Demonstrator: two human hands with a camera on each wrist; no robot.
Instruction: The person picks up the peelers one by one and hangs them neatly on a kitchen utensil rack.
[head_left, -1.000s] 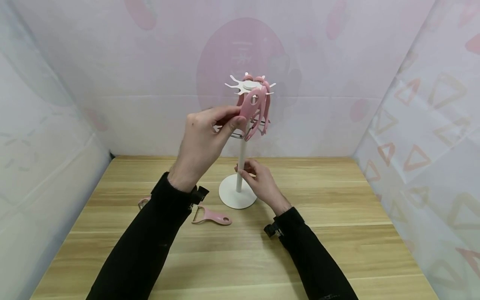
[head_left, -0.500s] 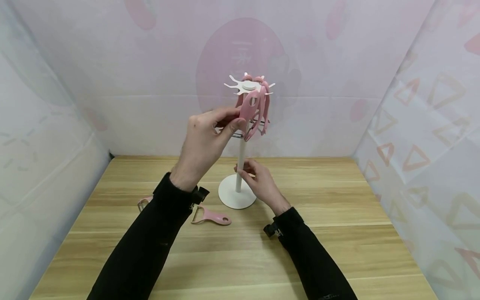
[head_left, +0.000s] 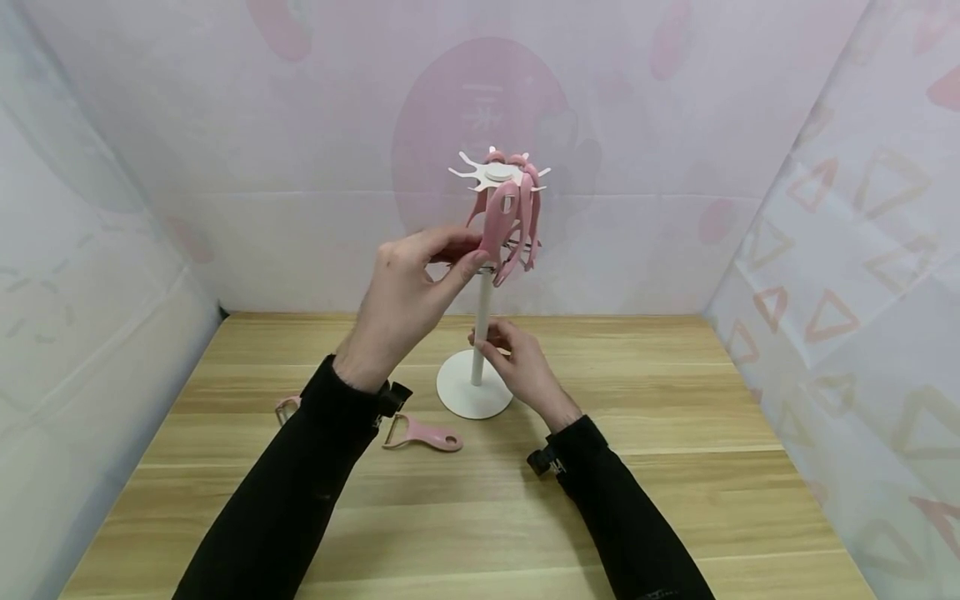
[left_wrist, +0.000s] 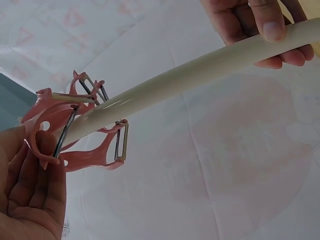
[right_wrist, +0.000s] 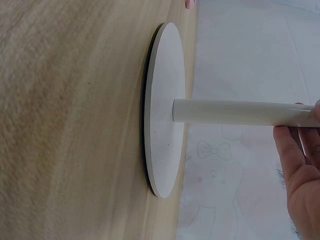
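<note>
Left fingers [head_left: 450, 238] pinch a near-vertical peeler [head_left: 500, 220], blade [head_left: 486, 269] downward.

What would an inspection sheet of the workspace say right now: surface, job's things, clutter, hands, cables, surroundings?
Surface: table, light wood grain.
Job's things: white stand on the table; pink hung peelers at its top; a loose peeler near the base; a second peeler farther left, partly behind the left sleeve.
Clutter: nothing seen.
Left hand: pinches the held peeler at the stand's top; whether it is hooked, cannot tell.
Right hand: grips the stand's pole above the base.
Cables: nothing seen.
Surroundings: pale printed backdrop behind and at both sides.
</note>
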